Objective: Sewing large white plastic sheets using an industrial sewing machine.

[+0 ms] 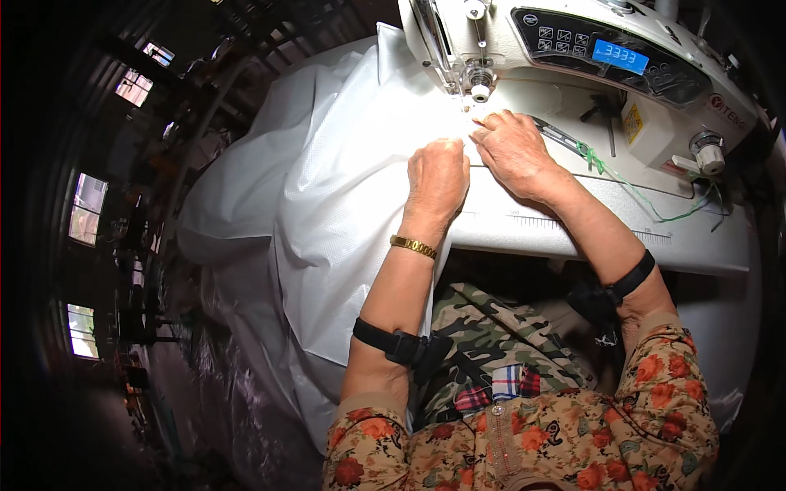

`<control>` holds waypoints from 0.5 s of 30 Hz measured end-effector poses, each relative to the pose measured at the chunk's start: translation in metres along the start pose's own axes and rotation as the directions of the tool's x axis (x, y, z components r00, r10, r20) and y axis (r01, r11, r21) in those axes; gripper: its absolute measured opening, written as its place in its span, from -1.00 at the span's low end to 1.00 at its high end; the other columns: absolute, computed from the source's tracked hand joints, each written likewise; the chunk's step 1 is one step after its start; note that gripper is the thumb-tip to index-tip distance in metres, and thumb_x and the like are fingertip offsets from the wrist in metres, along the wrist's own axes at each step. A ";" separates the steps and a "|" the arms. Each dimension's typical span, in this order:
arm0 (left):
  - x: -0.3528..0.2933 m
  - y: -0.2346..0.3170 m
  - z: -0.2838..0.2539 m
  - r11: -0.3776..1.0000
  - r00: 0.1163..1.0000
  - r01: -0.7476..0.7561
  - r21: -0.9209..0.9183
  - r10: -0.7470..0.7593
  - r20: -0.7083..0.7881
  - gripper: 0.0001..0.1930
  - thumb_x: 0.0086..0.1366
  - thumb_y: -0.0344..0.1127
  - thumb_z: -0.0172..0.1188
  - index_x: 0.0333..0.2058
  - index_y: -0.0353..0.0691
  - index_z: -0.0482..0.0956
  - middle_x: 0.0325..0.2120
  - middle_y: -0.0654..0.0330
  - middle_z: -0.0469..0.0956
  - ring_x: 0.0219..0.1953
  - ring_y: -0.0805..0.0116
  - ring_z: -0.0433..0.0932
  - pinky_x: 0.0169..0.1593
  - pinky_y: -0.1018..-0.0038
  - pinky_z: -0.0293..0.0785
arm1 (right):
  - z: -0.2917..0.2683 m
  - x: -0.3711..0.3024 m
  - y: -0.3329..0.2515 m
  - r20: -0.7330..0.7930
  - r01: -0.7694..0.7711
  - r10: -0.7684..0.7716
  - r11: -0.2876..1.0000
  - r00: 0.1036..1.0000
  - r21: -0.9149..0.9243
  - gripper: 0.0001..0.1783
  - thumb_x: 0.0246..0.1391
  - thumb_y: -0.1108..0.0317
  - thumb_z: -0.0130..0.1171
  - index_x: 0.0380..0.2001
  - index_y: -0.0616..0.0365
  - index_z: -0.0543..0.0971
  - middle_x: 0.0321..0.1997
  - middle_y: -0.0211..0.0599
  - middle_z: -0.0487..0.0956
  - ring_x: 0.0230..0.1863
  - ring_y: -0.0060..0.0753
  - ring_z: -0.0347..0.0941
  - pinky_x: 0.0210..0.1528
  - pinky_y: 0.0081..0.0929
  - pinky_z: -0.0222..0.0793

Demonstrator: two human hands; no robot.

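A large white woven sheet (327, 204) drapes over the left side of a sewing machine (483, 49) and hangs down beside my lap. My left hand (440, 176) is closed in a loose fist on the sheet's right edge, just in front of the needle area. Close by on the right, my right hand (517, 151) pinches the edge with bent fingers, its tips near the presser foot (467, 105). Bright lamp light washes out the cloth there, so the stitching point is hard to make out.
Right of my right hand lies a slim metal tool (558, 133), tied with green cord (594, 157). The machine's lit display (620, 56) and a knob (707, 152) are at the upper right. A ruler scale (532, 221) runs along the table's front edge.
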State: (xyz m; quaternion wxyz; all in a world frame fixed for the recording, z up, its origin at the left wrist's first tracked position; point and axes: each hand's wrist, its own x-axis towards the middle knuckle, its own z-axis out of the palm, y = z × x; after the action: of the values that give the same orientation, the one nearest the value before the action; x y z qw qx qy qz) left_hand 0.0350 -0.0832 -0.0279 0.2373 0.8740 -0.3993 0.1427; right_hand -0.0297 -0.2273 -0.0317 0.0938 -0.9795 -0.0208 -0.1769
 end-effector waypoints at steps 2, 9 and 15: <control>-0.003 0.000 -0.001 1.000 1.000 -0.001 -0.001 0.001 -0.005 -0.92 0.10 -0.48 0.16 -0.53 -0.35 0.54 -0.52 -0.07 0.55 -0.41 -0.08 0.57 -0.27 0.13 0.48 | 0.002 -0.002 0.001 -0.076 0.036 -0.033 0.999 0.997 0.037 -0.73 0.16 0.36 -0.04 -0.17 0.14 0.60 -0.01 -0.19 0.51 0.14 -0.19 0.34 0.22 -0.12 0.15; -0.005 0.001 -0.001 1.000 1.000 -0.007 -0.004 0.007 -0.028 -0.92 0.11 -0.47 0.16 -0.51 -0.35 0.55 -0.53 -0.07 0.55 -0.41 -0.07 0.57 -0.28 0.13 0.48 | 0.000 -0.002 0.000 -0.062 0.033 -0.031 0.999 0.998 0.032 -0.77 0.14 0.39 -0.03 -0.24 0.17 0.59 -0.07 -0.18 0.52 0.09 -0.19 0.36 0.18 -0.15 0.17; -0.004 0.000 0.001 0.999 0.999 0.024 -0.042 -0.026 -0.043 -0.92 0.11 -0.46 0.16 -0.50 -0.34 0.56 -0.54 -0.07 0.56 -0.42 -0.06 0.58 -0.28 0.14 0.50 | -0.006 -0.005 -0.006 -0.228 0.090 -0.067 0.992 0.971 0.091 -0.80 0.06 0.45 0.07 -0.24 0.23 0.59 -0.16 -0.15 0.58 -0.05 -0.12 0.43 0.06 -0.20 0.27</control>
State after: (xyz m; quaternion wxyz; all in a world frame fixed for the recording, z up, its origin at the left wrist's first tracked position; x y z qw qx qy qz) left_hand 0.0324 -0.0817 -0.0305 0.2658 0.8706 -0.3858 0.1503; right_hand -0.0365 -0.2225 -0.0266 0.1376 -0.9457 -0.0579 -0.2888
